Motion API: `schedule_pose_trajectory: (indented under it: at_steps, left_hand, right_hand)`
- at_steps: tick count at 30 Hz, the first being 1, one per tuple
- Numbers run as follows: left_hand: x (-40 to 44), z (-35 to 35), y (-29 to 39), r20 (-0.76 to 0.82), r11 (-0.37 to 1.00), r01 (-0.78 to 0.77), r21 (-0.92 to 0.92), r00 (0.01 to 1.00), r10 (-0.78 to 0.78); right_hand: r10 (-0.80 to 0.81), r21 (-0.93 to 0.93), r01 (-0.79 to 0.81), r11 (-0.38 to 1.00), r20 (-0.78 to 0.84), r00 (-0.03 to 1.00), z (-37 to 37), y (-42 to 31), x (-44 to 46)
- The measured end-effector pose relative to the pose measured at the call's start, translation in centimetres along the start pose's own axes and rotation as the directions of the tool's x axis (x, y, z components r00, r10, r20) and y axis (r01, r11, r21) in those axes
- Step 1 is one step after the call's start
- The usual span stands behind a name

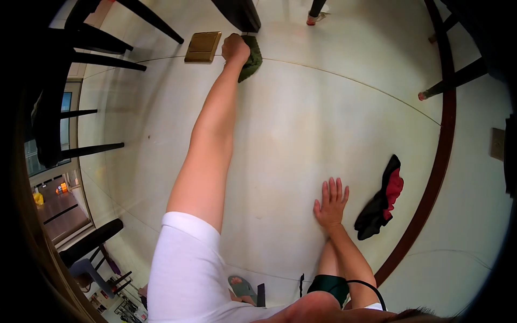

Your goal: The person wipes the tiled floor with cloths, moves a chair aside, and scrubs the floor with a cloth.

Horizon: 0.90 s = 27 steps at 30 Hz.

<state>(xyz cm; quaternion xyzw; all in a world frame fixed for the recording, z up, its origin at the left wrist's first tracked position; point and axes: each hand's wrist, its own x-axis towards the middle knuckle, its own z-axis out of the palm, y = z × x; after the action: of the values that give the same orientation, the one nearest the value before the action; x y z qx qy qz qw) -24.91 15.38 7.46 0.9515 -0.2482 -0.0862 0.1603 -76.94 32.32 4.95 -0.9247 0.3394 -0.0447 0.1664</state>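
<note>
My left hand (236, 48) is stretched far forward over the floor, its fingers closed on a dark green cloth (252, 59). The cloth lies against the pale tiles beside the foot of a dark furniture leg (239, 15). Just left of that hand is a brass floor plate (203, 47). My right hand (331, 206) rests palm down on the floor, fingers spread, holding nothing. To its right lies a crumpled black and red cloth item (381, 202), apart from the hand.
Dark chair legs (153, 21) stand at the upper left, and another leg (452, 79) at the right. A dark red-brown strip (431, 199) crosses the floor on the right. A green slipper (242, 289) with a foot in it shows at the bottom.
</note>
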Motion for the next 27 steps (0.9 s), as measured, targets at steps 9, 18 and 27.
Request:
schedule_pose_trajectory:
  at_steps: [9,18,27]
  left_hand:
    - [2.4,2.2,-0.6,-0.074,0.997,0.037,-0.072,0.996,-0.042]
    - [2.8,3.1,-5.5,0.009,0.993,-0.048,-0.109,0.999,0.049]
    - [-12.7,-1.9,-13.8,0.108,0.976,-0.094,-0.197,0.987,0.117]
  right_hand:
    - [-0.005,-0.001,0.005,1.000,0.011,1.000,-0.4,0.1,-0.1]
    - [0.004,-0.028,-0.004,1.000,0.024,1.000,-0.5,-0.2,-0.1]
    - [-0.008,-0.035,0.007,0.999,-0.032,0.999,0.0,-0.1,-0.2]
